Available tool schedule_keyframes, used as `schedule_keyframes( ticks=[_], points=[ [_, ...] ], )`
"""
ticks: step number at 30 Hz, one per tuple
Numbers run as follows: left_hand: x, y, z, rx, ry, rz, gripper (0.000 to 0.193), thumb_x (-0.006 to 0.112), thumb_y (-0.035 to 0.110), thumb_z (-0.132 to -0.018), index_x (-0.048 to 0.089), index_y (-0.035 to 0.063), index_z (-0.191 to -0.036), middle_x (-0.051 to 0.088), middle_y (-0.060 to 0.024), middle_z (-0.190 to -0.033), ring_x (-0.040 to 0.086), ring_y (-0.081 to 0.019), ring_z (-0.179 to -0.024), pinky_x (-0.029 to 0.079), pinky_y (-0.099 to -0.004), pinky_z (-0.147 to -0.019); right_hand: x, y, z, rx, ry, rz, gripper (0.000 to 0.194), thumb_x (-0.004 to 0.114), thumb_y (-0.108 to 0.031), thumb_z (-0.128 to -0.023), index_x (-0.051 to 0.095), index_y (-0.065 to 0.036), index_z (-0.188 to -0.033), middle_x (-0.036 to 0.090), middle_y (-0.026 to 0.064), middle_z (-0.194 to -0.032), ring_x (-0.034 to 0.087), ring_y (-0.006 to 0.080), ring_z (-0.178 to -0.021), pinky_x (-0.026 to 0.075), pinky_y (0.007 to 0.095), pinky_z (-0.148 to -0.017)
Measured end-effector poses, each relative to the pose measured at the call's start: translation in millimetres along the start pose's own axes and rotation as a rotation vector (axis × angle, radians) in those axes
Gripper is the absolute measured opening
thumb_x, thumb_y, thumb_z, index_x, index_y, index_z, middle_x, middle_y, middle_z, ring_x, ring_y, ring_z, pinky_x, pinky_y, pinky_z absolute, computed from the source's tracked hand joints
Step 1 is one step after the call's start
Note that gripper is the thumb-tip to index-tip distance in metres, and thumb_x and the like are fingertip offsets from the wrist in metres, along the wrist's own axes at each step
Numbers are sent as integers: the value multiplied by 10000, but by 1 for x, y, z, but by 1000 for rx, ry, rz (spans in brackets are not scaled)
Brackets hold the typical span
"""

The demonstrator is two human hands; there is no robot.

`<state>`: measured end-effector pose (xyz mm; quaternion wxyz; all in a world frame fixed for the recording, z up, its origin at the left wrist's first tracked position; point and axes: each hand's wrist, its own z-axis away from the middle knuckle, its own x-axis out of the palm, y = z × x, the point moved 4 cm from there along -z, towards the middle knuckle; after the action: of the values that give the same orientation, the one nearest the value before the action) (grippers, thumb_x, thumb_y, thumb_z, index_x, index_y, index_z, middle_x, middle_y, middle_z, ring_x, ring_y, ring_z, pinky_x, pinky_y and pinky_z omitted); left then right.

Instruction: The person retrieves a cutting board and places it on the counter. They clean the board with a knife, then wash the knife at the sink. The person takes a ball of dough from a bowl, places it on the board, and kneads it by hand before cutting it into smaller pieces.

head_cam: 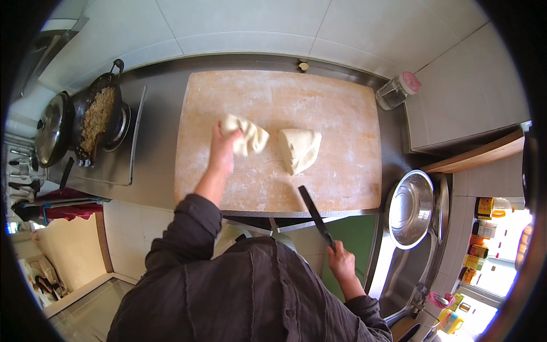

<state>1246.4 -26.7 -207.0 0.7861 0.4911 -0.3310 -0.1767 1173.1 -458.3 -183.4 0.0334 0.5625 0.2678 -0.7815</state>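
Pale dough lies in two pieces at a floured wooden board (329, 98). My left hand (224, 143) grips the left dough piece (248, 136), thumb over its near side; the piece is slightly blurred. Just right of it a second dough piece (301, 147) rests on the board, with a flat, cut-looking side. In my right hand (342, 258) is the handle of a dark-bladed kitchen knife (315, 213). The blade points up and left across the board's front edge, its tip short of the second dough piece and apart from it.
On the left, a wok (97, 115) of crumbly cooked food stands on the stove beside a pan lid (53, 128). A glass jar with a pink lid (397, 90) is at the back right. A steel basin (410, 209) sits by the sink (401, 278).
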Motion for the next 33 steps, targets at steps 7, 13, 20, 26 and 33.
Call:
schedule_keyframes(
  ticks=[7, 13, 20, 26, 33],
  points=[
    [-42, 20, -160, 148, 62, -483, 602, 631, 128, -799, 325, 21, -1307, 517, -174, -1180, 542, -281, -1042, 442, -390, -879, -32, 63, -69, 243, 347, -200, 255, 508, -223, -912, 457, 12, -826, 520, 255, -653, 518, 448, -623, 381, 478, -526],
    [5, 37, -144, 472, 303, -1425, 675, 586, 200, -833, 250, 46, -1398, 447, -258, -1265, 509, -368, -1096, 411, -432, -922, -18, 158, -161, 324, 403, -277, 374, 462, -353, -908, 546, -2, -809, 510, 115, -586, 516, 237, -550, 397, 367, -546],
    [84, -10, -23, 505, -339, -1193, 582, 628, 206, -806, 400, -19, -1291, 455, -247, -1270, 444, -335, -1195, 356, -382, -997, -39, 132, -188, 373, 150, 83, 460, 435, -436, -903, 564, 0, -834, 603, 227, -844, 558, 410, -858, 434, 474, -758],
    [113, -38, 12, 102, -520, -954, 583, 777, 260, -662, 516, -35, -1092, 519, -209, -1127, 510, -287, -1060, 415, -372, -904, -68, 51, -204, -9, 370, 274, 298, 577, -330, -857, 582, -35, -809, 580, 139, -832, 562, 325, -848, 457, 419, -731],
    [138, 8, 67, 385, -862, -1153, 668, 770, 66, -605, 485, 41, -1209, 538, -169, -1093, 511, -332, -1035, 417, -398, -914, -30, -81, -265, -76, 65, -733, 487, 396, -407, -956, 630, 17, -904, 647, 148, -859, 628, 244, -830, 470, 343, -761]
  ],
)
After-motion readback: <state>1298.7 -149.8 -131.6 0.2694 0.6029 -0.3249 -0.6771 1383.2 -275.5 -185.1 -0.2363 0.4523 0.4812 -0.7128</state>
